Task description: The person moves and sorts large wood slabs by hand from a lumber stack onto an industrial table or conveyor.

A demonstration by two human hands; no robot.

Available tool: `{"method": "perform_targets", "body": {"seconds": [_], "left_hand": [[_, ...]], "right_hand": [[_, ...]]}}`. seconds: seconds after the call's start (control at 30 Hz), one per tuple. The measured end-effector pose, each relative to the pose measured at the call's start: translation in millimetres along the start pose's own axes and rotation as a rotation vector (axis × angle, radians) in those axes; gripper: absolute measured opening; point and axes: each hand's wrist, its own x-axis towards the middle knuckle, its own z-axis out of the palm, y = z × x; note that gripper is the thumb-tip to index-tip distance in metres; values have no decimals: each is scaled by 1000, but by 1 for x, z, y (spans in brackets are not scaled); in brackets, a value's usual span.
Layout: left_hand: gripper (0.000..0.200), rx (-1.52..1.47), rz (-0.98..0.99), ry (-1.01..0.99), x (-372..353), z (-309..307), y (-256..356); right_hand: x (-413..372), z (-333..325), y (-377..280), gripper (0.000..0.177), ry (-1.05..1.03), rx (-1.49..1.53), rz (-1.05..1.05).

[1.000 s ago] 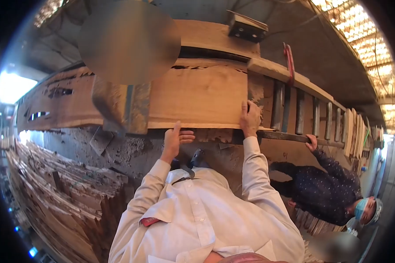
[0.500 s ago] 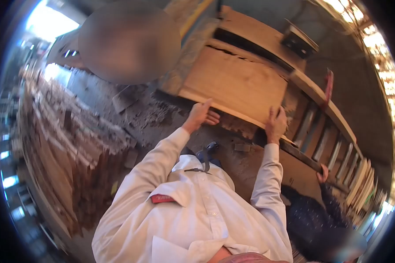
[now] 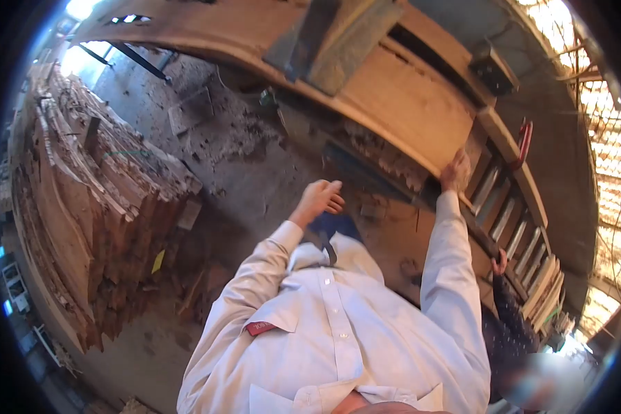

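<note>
A wide wooden board [image 3: 407, 96] lies across the machine bed and runs beneath an angled blue-grey machine part [image 3: 334, 48]. My right hand [image 3: 457, 171] is at the near right corner of the board, its fingers over the end and edge. My left hand [image 3: 320, 200] is off the board, in the air in front of my waist. Its fingers are loosely bent and apart, with nothing in them. The board's far left stretch [image 3: 207, 24] reaches out past the machine part.
Metal rollers [image 3: 488, 186] line a frame at right, beside a red handle [image 3: 524, 141]. A co-worker's hand [image 3: 499, 262] rests on the frame's rail. Rough wooden slabs [image 3: 96, 207] are stacked at left. Sawdust and scraps [image 3: 238, 141] litter the floor.
My left hand has come off the board's edge. The board now reaches farther left past the machine part. My right hand stays at its right end, and the view has shifted.
</note>
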Motion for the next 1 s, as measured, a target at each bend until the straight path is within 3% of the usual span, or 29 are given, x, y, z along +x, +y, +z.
{"method": "perform_targets", "body": {"seconds": [0.07, 0.1, 0.13, 0.2, 0.27, 0.33, 0.4, 0.43, 0.5, 0.57, 0.67, 0.8, 1.0], "left_hand": [[42, 110, -63, 143, -15, -42, -56], [42, 417, -33, 238, -26, -65, -80], [42, 727, 16, 328, -40, -92, -106], [44, 1022, 121, 491, -65, -153, -182], [51, 1084, 307, 751, -99, -210, -266], [50, 1293, 0, 584, -134, -281, -342], [37, 1600, 64, 409, -187, -261, -317], [34, 1043, 42, 539, -199, -270, -341], [30, 237, -102, 665, -189, -264, -333], [29, -260, -346, 731, -190, -242, -307], [33, -45, -279, 853, -159, -197, -280], [33, 267, -199, 696, -110, -163, -246], [33, 296, 6, 574, -81, -123, -206]], "right_hand": [[2, 11, 18, 72, 16, -8, -98], [1, 6, 8, 73, 45, -35, -27], [-6, -1, -8, 73, 78, -55, 39], [-13, -11, -18, 69, 84, -78, 58], [-13, -12, -23, 68, 73, -64, 68], [-9, -14, -22, 70, 60, -37, 74], [-10, -17, -23, 72, 71, -42, 60], [-12, -18, -23, 72, 82, -40, 60], [-11, -18, -22, 72, 96, -19, 62], [-12, -18, -20, 72, 96, 17, 64], [-12, -22, -21, 73, 40, 23, 96], [-15, -30, -26, 78, -32, 78, 138], [-18, -21, -22, 91, 70, 60, 143]]}}
